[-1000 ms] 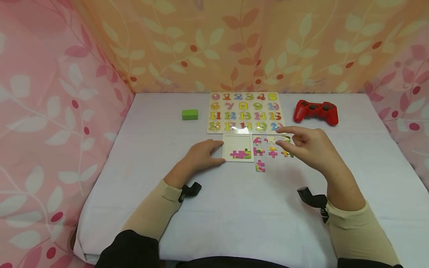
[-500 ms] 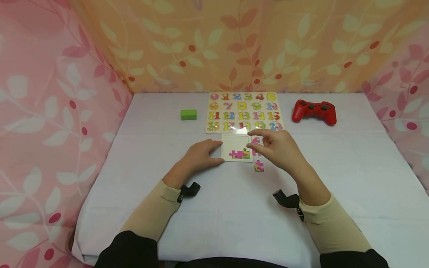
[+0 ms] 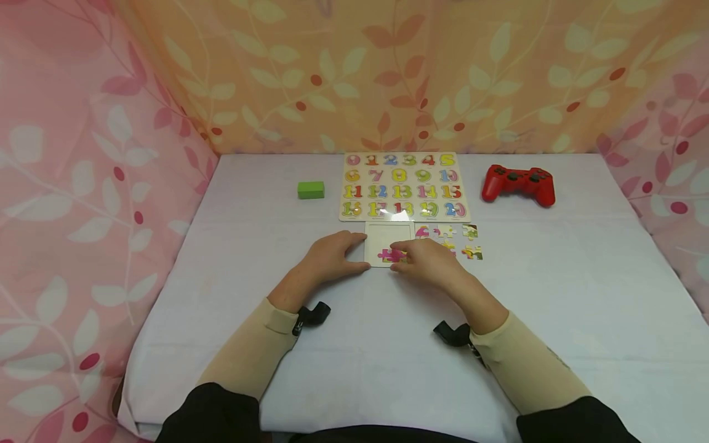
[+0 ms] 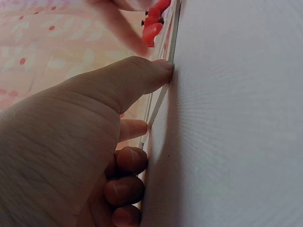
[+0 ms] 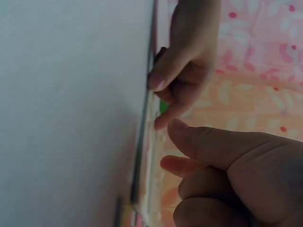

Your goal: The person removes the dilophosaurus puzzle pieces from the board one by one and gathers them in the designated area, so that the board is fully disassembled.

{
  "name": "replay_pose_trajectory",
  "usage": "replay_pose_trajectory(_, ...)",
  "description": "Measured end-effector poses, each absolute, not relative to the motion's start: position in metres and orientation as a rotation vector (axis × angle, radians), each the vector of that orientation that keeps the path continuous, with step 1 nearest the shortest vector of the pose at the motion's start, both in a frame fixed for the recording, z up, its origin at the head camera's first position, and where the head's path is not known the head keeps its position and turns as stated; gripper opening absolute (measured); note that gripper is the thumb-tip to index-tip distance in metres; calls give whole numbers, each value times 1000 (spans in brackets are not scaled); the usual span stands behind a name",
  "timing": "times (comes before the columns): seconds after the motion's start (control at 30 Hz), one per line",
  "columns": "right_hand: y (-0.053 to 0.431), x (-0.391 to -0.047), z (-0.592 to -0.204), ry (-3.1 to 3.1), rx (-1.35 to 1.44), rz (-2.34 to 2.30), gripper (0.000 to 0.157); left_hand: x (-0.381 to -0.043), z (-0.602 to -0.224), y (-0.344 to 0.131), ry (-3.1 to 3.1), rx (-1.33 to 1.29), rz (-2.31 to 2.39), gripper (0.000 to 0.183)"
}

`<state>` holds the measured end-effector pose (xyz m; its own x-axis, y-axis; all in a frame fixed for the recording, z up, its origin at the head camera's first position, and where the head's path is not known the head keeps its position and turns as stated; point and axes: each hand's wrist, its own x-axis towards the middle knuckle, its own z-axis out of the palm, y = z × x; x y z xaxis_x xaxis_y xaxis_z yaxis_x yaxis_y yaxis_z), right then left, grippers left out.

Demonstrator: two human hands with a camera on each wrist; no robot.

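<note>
A small white square puzzle tray (image 3: 381, 236) lies on the table, with joined pink and green jigsaw pieces (image 3: 385, 255) along its bottom. My left hand (image 3: 331, 253) holds the tray's left side, thumb at the lower corner and index finger higher up. In the left wrist view the thumb of this left hand (image 4: 71, 118) presses the tray's edge, other fingers curled below. My right hand (image 3: 434, 261) hovers over the tray's lower right, hiding part of the joined pieces. In the right wrist view nothing shows between thumb and index finger of this right hand (image 5: 232, 172).
Loose jigsaw pieces (image 3: 470, 231) lie right of the tray, some covered by my right hand. A number board (image 3: 403, 184) sits directly behind the tray. Farther back are a green block (image 3: 311, 190) on the left and a red game controller (image 3: 519, 184) on the right.
My right hand has moved left and nearer to me, from over the loose pieces to the tray's lower right. My left hand has stayed at the tray's left side.
</note>
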<state>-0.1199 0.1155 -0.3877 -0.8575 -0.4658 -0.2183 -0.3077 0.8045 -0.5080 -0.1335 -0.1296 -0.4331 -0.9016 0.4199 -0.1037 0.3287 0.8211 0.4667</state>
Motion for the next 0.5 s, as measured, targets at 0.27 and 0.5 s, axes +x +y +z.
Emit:
replay_pose_trajectory(0.27,116,-124,-405,2710,-584,-654,48,-134,-434,-130,2803,585,669,73)
replay_pose_trajectory(0.5,115,-126,-408,2722,-539,-722,42,-135,-436,-130,2805,585,675,73)
